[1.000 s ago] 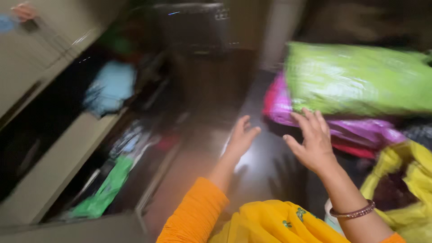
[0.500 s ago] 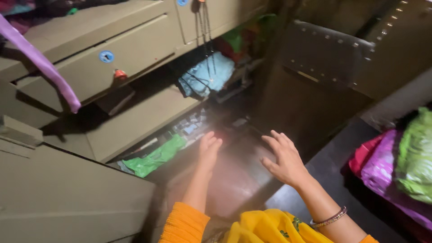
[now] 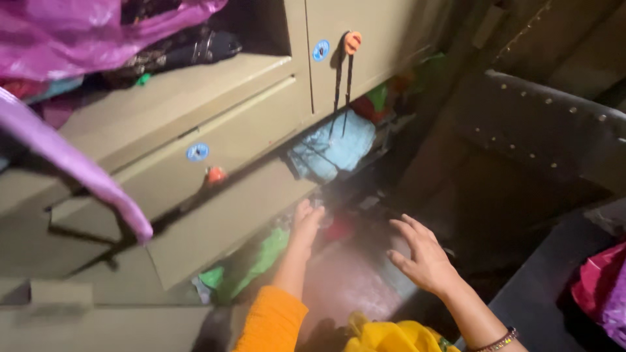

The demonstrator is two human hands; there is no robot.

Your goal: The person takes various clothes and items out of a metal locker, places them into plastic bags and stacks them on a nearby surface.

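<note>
your view has swung since a second ago: the green and pink bagged bundles that filled the right side then are now almost out of frame, with only a pink bag [image 3: 596, 287] showing at the right edge, and the olive metal cupboard [image 3: 215, 124] now fills most of the view. both of your arms have gone with that turn and now reach toward the cupboard's low, dark shelf.

your left hand [image 3: 305, 221] is stretched forward and down, fingers loosely together, empty. its fingertips sit at the mouth of the low shelf, just beside a small red thing [image 3: 340, 229] too blurred to name and just above the green cloth [image 3: 257, 264] spilling out at the bottom. i can't tell whether it touches anything yet. your right hand [image 3: 420, 257] hovers open with fingers spread, palm down over the reddish floor [image 3: 352, 280], gripping nothing and well apart from the cupboard.

deeper in the same opening lies a folded light blue cloth [image 3: 336, 150], beyond your left hand's reach as it is now. above it, two dark cords hang from an orange knob [image 3: 353, 42] on the cupboard door, and a second orange knob [image 3: 215, 175] sits on the drawer front. a purple plastic bag [image 3: 78, 29] bulges from the upper shelf at top left.

judging from the turn, you've left the bundles and your attention is on the low shelf, left hand leading.
</note>
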